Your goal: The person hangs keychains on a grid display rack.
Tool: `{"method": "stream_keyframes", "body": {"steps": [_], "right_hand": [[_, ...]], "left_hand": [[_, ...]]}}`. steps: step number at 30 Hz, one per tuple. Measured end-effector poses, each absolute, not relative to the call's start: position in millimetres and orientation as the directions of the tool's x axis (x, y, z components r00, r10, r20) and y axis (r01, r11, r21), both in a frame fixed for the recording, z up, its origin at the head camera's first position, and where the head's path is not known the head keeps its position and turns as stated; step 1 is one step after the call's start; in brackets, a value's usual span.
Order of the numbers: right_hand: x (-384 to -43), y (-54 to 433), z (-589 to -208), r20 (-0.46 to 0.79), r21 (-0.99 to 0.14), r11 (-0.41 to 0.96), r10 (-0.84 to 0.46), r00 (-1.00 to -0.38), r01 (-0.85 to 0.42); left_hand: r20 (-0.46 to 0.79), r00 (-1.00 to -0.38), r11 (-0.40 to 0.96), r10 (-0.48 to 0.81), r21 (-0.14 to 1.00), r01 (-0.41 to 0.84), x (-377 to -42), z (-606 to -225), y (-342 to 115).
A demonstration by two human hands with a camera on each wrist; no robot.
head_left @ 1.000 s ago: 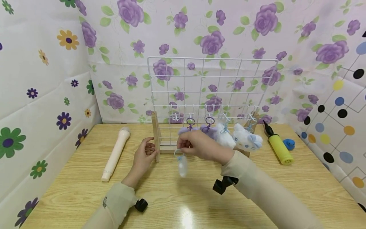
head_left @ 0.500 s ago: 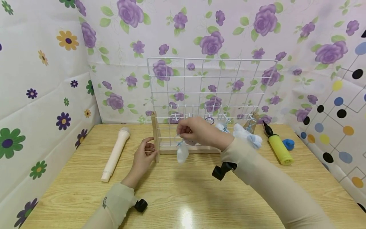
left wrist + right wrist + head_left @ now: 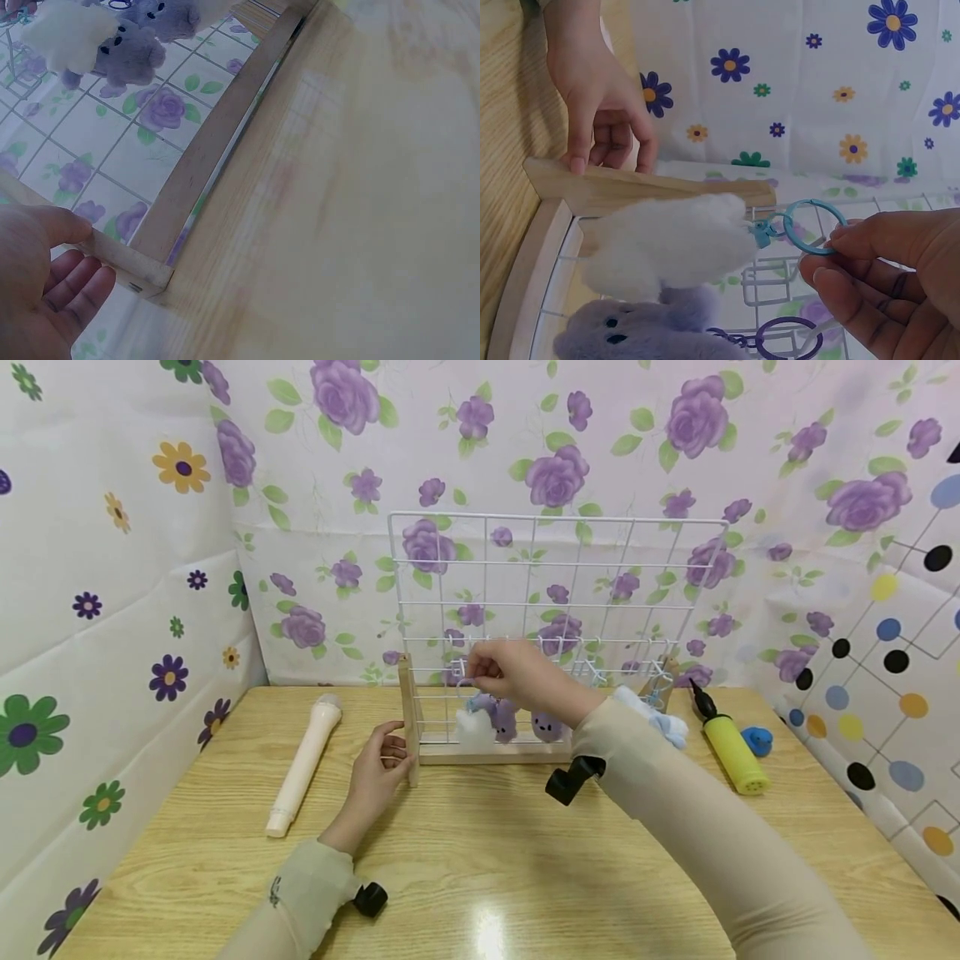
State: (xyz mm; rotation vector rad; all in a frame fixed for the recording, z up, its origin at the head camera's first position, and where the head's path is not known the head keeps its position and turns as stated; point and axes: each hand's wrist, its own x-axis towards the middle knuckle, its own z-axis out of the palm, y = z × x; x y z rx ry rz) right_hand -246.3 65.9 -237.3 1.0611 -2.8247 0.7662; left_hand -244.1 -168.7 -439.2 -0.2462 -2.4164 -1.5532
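My right hand (image 3: 510, 675) pinches the light-blue key ring (image 3: 788, 229) of a white plush keychain (image 3: 474, 728) between thumb and fingertips. The plush hangs below the hand, in front of the rack's left side. Close by in the right wrist view is an unoccupied white hook (image 3: 766, 283). My left hand (image 3: 379, 766) grips the left wooden upright (image 3: 408, 710) of the white wire rack (image 3: 555, 562), thumb on one side and fingers curled on the other. Two purple plush keychains (image 3: 504, 723) hang beside the white one. My right forearm hides part of the row.
A blue-and-white plush (image 3: 667, 724) hangs at the rack's right. To its right lie a yellow hand pump (image 3: 735, 752) and a blue toy (image 3: 758, 741). A pale microphone-shaped stick (image 3: 303, 768) lies left on the wooden table (image 3: 450, 877). Patterned cloth walls surround the table.
My right hand has risen and moved toward the rack, carrying the white plush keychain up with it. The purple plushes now show beneath the hand. My left hand stays on the upright.
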Motion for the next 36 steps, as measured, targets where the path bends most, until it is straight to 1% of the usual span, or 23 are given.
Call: {"method": "stream_keyframes", "body": {"steps": [5,9,20,24,28,36], "right_hand": [[-252.1,63.6,-234.9,0.209,-0.441,0.648,-0.598,-0.773,-0.621],[-255.7,61.0,-232.9,0.211,-0.419,0.657,-0.601,-0.771,-0.627],[-264.5,52.2,-233.5,0.139,-0.346,0.713,-0.604,-0.785,-0.610],[-265.5,51.2,-233.9,0.133,-0.312,0.725,-0.606,-0.784,-0.614],[-266.6,50.8,-234.1,0.134,-0.288,0.730,-0.610,-0.781,-0.620],[-268.0,48.1,-234.7,0.128,-0.270,0.734,-0.615,-0.778,-0.624]], "left_hand": [[0.300,-0.954,0.413,0.002,0.869,0.274,-244.5,-438.6,-169.1],[0.301,-0.954,0.413,0.004,0.868,0.275,-245.0,-438.9,-169.4],[0.319,-0.948,0.411,-0.003,0.864,0.289,-244.5,-442.0,-168.3],[0.332,-0.943,0.413,-0.006,0.860,0.300,-244.4,-441.8,-167.8],[0.317,-0.948,0.407,-0.005,0.867,0.288,-245.0,-441.3,-168.0],[0.312,-0.950,0.407,0.002,0.868,0.286,-245.0,-440.3,-168.7]]}}
